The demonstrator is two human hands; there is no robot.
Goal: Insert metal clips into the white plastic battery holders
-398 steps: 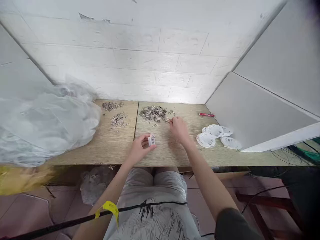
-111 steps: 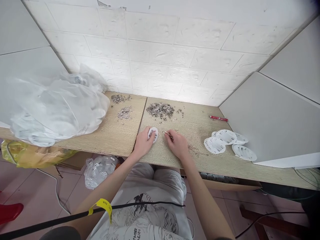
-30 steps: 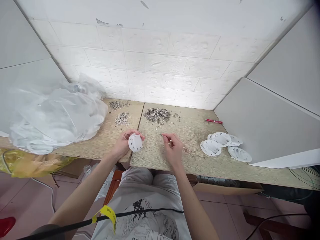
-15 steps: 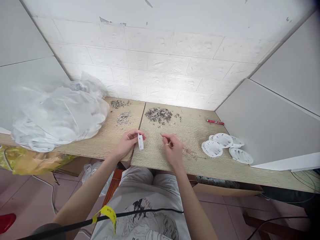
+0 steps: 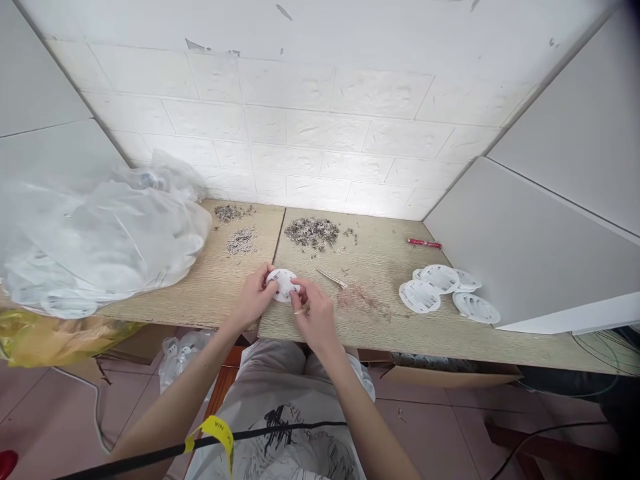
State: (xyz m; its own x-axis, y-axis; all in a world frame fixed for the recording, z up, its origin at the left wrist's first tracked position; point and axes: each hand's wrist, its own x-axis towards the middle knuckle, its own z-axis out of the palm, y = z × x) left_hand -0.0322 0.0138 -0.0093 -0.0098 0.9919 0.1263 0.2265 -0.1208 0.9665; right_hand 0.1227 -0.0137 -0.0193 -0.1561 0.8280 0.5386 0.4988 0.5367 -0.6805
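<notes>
A white round plastic disc (image 5: 283,285) with small dark metal parts on it faces up toward me above the front of the table. My left hand (image 5: 256,293) is closed on its left edge, thumb on top. My right hand (image 5: 314,312) pinches at the disc's lower right edge with thumb and forefinger; a ring shows on one finger. Whether a small part is between those fingertips I cannot make out. Just beyond my right hand, a pair of metal tweezers (image 5: 332,278) lies on the table. Behind it is a heap of small metal parts (image 5: 312,232).
Two smaller piles of metal bits, a dark one (image 5: 229,213) and a lighter one (image 5: 241,241), lie left of the table seam. Several white discs (image 5: 420,296) overlap at the right, near a red pen-like object (image 5: 424,243). A large plastic bag (image 5: 110,240) fills the left side.
My right hand has put the tweezers down on the table and moved left to the disc. The disc has turned from edge-on to face up.
</notes>
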